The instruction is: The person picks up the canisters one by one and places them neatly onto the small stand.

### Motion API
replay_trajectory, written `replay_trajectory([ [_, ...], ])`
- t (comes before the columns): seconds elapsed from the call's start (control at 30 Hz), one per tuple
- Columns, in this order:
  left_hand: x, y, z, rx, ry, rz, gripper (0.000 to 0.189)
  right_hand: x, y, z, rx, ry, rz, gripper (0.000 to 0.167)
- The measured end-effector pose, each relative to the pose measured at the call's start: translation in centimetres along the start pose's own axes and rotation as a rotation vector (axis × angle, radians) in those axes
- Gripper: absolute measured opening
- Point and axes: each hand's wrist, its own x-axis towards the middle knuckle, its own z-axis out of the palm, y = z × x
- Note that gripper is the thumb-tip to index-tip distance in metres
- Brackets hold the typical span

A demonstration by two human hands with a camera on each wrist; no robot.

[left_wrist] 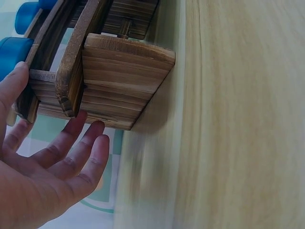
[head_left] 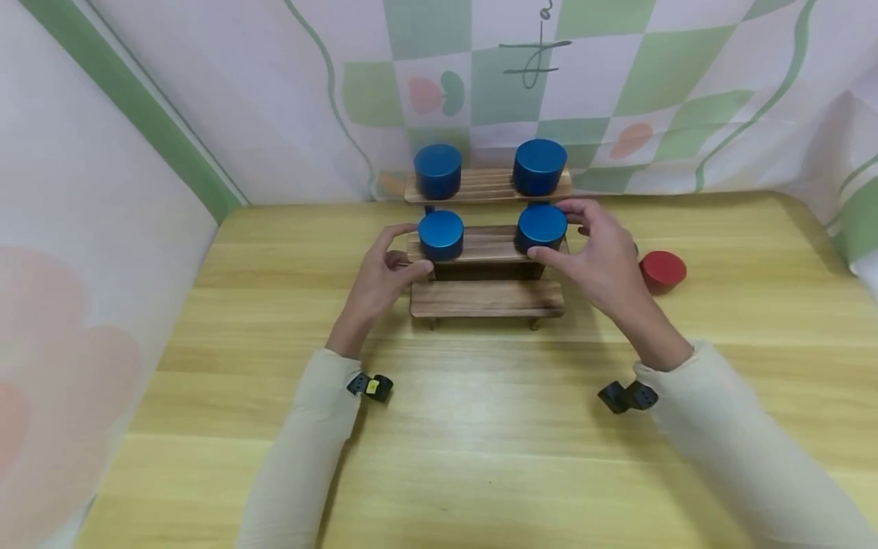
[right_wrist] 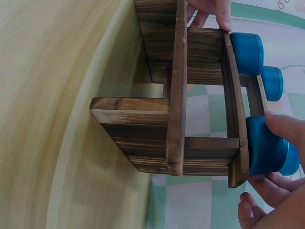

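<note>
A three-tier wooden stand point(head_left: 487, 299) holds several blue round tins. On its middle tier, my right hand point(head_left: 604, 255) grips the right tin point(head_left: 542, 226), thumb at the front and fingers round the back. My left hand point(head_left: 379, 274) is at the left end of that tier, next to the left tin point(head_left: 441, 235). Its thumb tip lies at the tier's front edge and the index fingertip is close to the tin's side. In the left wrist view, the other left fingers point(left_wrist: 71, 157) are spread and loosely bent beside the stand.
Two more blue tins, a left one point(head_left: 437, 171) and a right one point(head_left: 540, 167), stand on the top tier. A red round tin point(head_left: 663, 271) is on the table point(head_left: 466, 435), right of my right hand. A patterned cloth point(head_left: 507, 91) hangs behind the stand.
</note>
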Motion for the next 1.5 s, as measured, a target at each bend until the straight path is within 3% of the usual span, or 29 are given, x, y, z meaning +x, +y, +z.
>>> replay_trajectory([
  [0.3,0.0,-0.1,-0.4,-0.009,0.016,0.001,0.057,0.3,0.1,0.7,-0.002,-0.007,-0.01,0.075],
  [0.5,0.2,-0.2,0.2,0.009,0.0,-0.004,0.057,0.0,0.8,0.4,-0.026,-0.001,-0.005,0.08],
  [0.73,-0.1,-0.2,0.3,0.114,0.044,0.009,0.057,-1.0,1.8,0.1,-0.026,0.028,-0.066,0.085],
  [0.93,-0.2,-0.3,0.3,0.123,0.065,0.018,0.058,-1.9,2.9,-0.7,-0.067,0.052,-0.097,0.085],
  [1.2,-0.6,-0.3,0.3,0.147,0.107,0.019,0.069,-2.6,4.8,-1.7,-0.096,0.033,-0.072,0.09],
  [1.5,-1.4,-0.2,0.0,0.157,0.062,-0.044,0.074,-3.5,7.0,-2.9,-0.129,0.069,-0.043,0.088],
])
